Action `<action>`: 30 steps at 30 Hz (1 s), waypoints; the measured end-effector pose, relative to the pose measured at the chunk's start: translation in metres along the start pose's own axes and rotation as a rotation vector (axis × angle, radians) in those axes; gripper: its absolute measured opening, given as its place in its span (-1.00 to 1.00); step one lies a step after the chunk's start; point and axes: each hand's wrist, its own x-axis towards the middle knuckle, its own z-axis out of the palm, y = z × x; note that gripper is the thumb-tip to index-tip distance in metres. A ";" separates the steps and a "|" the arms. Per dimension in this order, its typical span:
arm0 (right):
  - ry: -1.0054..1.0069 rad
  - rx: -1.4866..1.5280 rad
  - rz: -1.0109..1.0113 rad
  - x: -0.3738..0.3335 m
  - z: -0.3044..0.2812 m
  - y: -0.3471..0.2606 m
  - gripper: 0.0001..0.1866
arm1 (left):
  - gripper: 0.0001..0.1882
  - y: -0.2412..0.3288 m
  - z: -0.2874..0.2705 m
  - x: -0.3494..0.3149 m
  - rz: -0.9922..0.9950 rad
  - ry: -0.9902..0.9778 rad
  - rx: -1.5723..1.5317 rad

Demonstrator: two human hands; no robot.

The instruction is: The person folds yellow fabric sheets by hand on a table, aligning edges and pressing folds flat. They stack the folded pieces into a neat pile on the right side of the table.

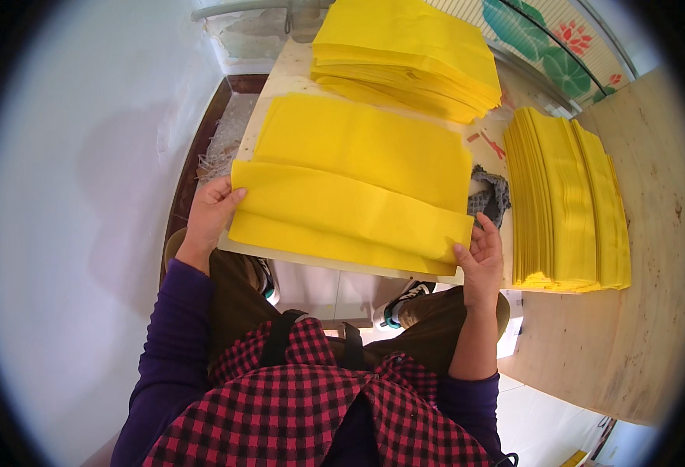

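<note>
Through the camera I see a bluish-white wall (54, 233) left of the grip, a pale wooden tabletop (290, 78) beneath it, light floor tiles (311, 288) lower down, wood boarding (646, 327) to its right, and a flower-painted slatted panel (566, 68) beyond it.

Wears a garment with checks of red and black (264, 420), broad at the near side, parting in the middle over dark purple cloth (352, 440). Has a purple left sleeve (175, 335), reaching almost to the wrist, and a purple right sleeve (463, 401), ending higher, near the elbow. Shows also two black straps (277, 341), brown trousers (455, 331), and, farther, dark shoes (398, 303) with white and teal parts.
</note>
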 end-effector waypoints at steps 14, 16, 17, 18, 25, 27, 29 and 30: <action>0.056 -0.160 -0.123 0.005 0.008 0.018 -0.34 | -0.65 -0.005 0.004 0.000 0.098 0.095 0.028; 0.058 -0.177 -0.128 0.005 0.008 0.018 -0.34 | -0.62 -0.008 0.004 0.000 0.098 0.127 0.041; 0.056 -0.183 -0.131 0.004 0.008 0.018 -0.34 | -0.60 -0.009 0.004 0.001 0.092 0.128 0.073; 0.048 -0.160 -0.132 0.004 0.009 0.018 -0.34 | -0.59 -0.011 0.003 0.001 0.085 0.130 0.105; 0.092 -0.253 -0.164 0.003 0.008 0.024 -0.35 | -0.48 -0.013 0.003 0.002 0.061 0.155 0.263; 0.105 -0.272 -0.153 0.003 0.007 0.025 -0.34 | -0.47 -0.011 0.005 0.002 0.063 0.163 0.303; 0.097 -0.362 -0.152 0.003 0.005 0.025 -0.33 | -0.46 -0.008 0.006 0.002 0.070 0.167 0.330; 0.079 -0.362 -0.145 0.002 0.005 0.025 -0.33 | -0.46 -0.007 0.006 0.001 0.078 0.169 0.345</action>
